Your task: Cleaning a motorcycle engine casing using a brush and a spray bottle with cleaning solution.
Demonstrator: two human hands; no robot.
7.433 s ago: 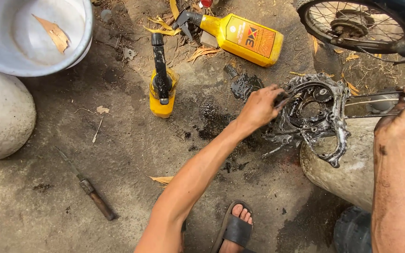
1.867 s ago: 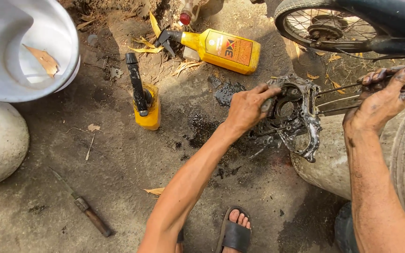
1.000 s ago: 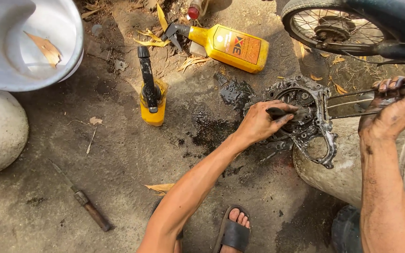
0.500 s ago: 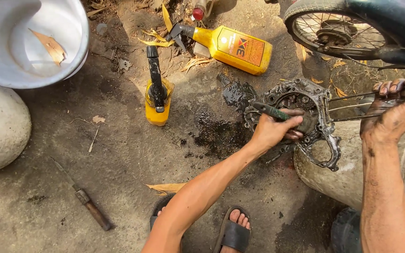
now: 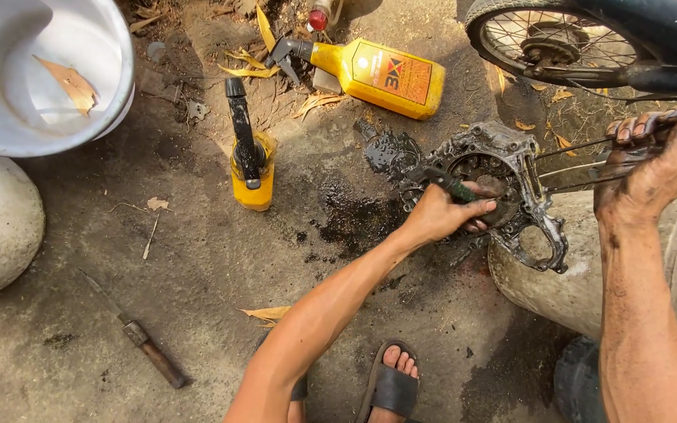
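A greasy metal engine casing [image 5: 525, 205] rests on the edge of a round concrete block [image 5: 546, 291]. My left hand [image 5: 442, 213] is shut on a small brush with a dark green handle [image 5: 450, 186], its head pressed into the casing's round opening. My right hand [image 5: 652, 160], black with oil, grips thin metal rods [image 5: 570, 166] that run from the casing to the right.
A yellow spray bottle [image 5: 374, 72] lies at the top, a cut yellow container with a black tool in it [image 5: 247, 166] stands left of an oil patch [image 5: 354, 215]. A white basin [image 5: 33, 70], a screwdriver [image 5: 139, 337], a wheel [image 5: 546, 43] and my sandalled foot [image 5: 392, 385] surround me.
My left hand turned the brush from flat across the casing to angled into its opening and shifted slightly left. My right hand stayed on the rods; the view drifted a little.
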